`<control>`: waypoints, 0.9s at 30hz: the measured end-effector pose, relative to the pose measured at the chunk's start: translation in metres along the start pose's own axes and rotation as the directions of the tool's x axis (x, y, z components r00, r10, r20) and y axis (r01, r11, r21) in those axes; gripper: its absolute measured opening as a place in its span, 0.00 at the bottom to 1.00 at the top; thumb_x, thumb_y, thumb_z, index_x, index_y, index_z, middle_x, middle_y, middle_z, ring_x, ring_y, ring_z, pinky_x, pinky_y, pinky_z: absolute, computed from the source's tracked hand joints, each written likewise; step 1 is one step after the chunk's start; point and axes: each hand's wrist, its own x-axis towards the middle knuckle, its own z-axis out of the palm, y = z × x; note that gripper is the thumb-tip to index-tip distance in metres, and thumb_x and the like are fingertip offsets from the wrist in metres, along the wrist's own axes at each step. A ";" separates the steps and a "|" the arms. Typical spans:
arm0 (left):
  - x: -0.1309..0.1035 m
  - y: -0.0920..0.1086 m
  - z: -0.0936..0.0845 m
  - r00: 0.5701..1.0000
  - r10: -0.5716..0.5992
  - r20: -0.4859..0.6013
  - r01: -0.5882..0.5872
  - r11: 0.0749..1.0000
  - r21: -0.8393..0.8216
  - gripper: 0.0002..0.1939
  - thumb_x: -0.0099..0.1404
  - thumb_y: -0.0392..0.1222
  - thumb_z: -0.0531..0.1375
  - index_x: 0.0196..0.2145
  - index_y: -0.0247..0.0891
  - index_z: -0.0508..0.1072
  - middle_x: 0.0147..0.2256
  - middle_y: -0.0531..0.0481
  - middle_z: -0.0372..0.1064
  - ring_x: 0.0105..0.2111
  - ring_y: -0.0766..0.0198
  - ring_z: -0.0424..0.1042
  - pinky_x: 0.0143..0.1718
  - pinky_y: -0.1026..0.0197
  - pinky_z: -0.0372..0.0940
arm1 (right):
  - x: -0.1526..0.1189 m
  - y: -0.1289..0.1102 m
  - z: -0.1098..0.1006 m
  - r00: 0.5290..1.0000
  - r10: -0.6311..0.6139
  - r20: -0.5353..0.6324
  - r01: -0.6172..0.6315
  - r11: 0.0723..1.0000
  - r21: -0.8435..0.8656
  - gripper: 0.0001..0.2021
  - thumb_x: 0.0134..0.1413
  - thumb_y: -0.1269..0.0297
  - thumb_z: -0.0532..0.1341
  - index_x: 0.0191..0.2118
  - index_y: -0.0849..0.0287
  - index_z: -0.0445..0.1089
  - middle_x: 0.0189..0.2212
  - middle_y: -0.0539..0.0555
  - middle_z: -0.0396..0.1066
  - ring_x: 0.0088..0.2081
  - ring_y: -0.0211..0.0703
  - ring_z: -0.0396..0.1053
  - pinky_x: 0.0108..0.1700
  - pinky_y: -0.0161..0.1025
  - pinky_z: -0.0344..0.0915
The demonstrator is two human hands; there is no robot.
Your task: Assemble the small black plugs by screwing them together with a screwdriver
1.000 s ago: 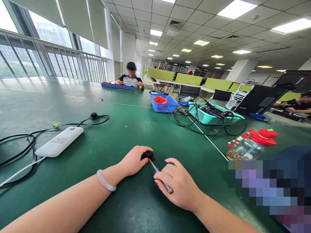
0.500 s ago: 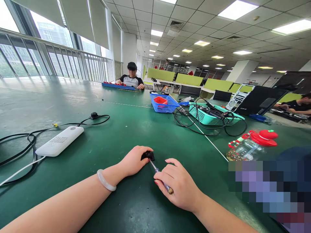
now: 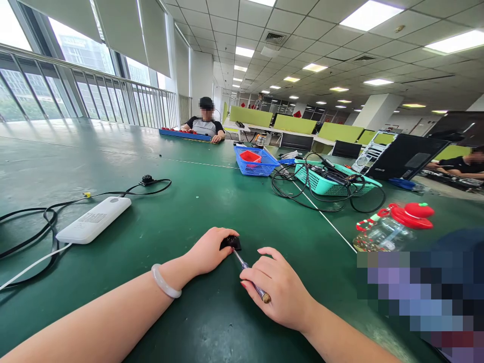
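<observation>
Head view: L hand point(image 3: 212, 250) pinches small blk part point(image 3: 236, 243) on counter point(image 3: 212, 201). R hand point(image 3: 282, 287) grips screwdriver point(image 3: 244, 264), tip at part's near edge; contact unclear. Risk (est.): off-axis push → tip slips, jabs L thumb point(image 3: 226, 251); weak pinch → part skids.

This is an open-plan office: lime-green partitions point(image 3: 249, 116) run in a row, black chair backs point(image 3: 346, 149) stand beside them, and light panels point(image 3: 372, 15) fill a tiled ceiling point(image 3: 302, 30). The broad green tabletop point(image 3: 204, 201), with a teal basket point(image 3: 321, 186) of black cables point(image 3: 355, 178), suggests workshop use.
</observation>
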 end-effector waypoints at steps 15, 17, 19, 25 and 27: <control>0.001 -0.001 0.000 1.000 0.000 0.001 0.000 1.000 -0.002 0.20 0.61 0.36 0.58 0.51 0.44 0.70 0.50 0.51 0.72 0.51 0.55 0.67 0.56 0.52 0.62 | 0.000 0.001 0.001 1.000 -0.001 -0.007 0.002 1.000 0.017 0.05 0.59 0.71 0.56 0.35 0.58 0.69 0.24 0.47 0.67 0.26 0.36 0.60 0.52 0.45 0.59; 0.001 -0.001 0.000 1.000 0.002 -0.002 -0.002 1.000 -0.002 0.19 0.61 0.36 0.58 0.51 0.44 0.70 0.50 0.51 0.72 0.51 0.55 0.67 0.56 0.52 0.62 | 0.000 0.000 0.002 1.000 -0.001 -0.004 0.001 1.000 0.015 0.05 0.59 0.71 0.56 0.35 0.58 0.69 0.24 0.47 0.67 0.26 0.36 0.60 0.52 0.45 0.59; 0.001 -0.001 0.000 1.000 0.003 0.000 -0.003 1.000 0.000 0.19 0.61 0.36 0.57 0.51 0.44 0.71 0.50 0.51 0.72 0.51 0.55 0.67 0.56 0.52 0.62 | 0.000 0.000 0.002 1.000 -0.002 0.000 0.002 1.000 0.014 0.05 0.59 0.71 0.56 0.35 0.58 0.69 0.24 0.47 0.67 0.26 0.36 0.60 0.52 0.45 0.60; 0.000 -0.001 -0.001 1.000 -0.001 0.004 0.001 1.000 -0.002 0.19 0.61 0.35 0.57 0.51 0.43 0.71 0.50 0.51 0.72 0.51 0.56 0.67 0.56 0.52 0.62 | 0.000 0.000 0.001 1.000 -0.004 -0.001 0.004 1.000 0.005 0.06 0.60 0.70 0.55 0.35 0.57 0.69 0.24 0.47 0.67 0.26 0.36 0.61 0.52 0.45 0.60; 0.000 -0.001 -0.001 1.000 -0.002 0.005 0.002 1.000 -0.004 0.19 0.61 0.36 0.57 0.51 0.43 0.71 0.50 0.51 0.72 0.52 0.56 0.67 0.56 0.52 0.62 | 0.000 0.000 0.001 1.000 -0.003 -0.002 0.003 1.000 0.002 0.06 0.60 0.70 0.55 0.36 0.57 0.69 0.24 0.47 0.67 0.26 0.36 0.61 0.52 0.45 0.60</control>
